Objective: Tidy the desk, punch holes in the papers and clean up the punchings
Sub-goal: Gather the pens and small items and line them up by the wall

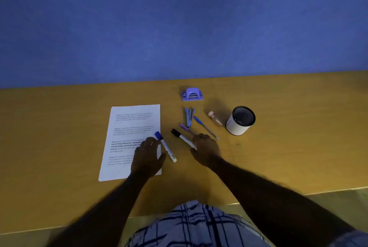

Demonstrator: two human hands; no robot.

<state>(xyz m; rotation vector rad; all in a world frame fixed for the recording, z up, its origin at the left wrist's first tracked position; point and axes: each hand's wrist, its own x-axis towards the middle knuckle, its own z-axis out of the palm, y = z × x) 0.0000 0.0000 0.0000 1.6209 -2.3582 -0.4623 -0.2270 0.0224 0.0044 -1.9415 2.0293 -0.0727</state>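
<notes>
A stack of printed white papers [127, 127] lies on the yellow desk [59, 137]. A blue-capped marker [165, 146] rests across the papers' right edge. My left hand [147, 157] lies on the papers with its fingers spread, fingertips and thumb touching that marker. A black-capped marker [181, 137] lies to the right, its tail hidden under the curled fingers of my right hand [206, 150]. A purple hole punch [192, 94] stands at the back. A white pen holder [240, 120] with a black mesh inside stands to the right.
Between the punch and my right hand lie a blue-grey staple remover [189, 116], a purple pen [186, 128] and a blue pen [205, 127]. A small clear vial [215, 118] lies beside the pen holder. A blue partition rises behind the desk.
</notes>
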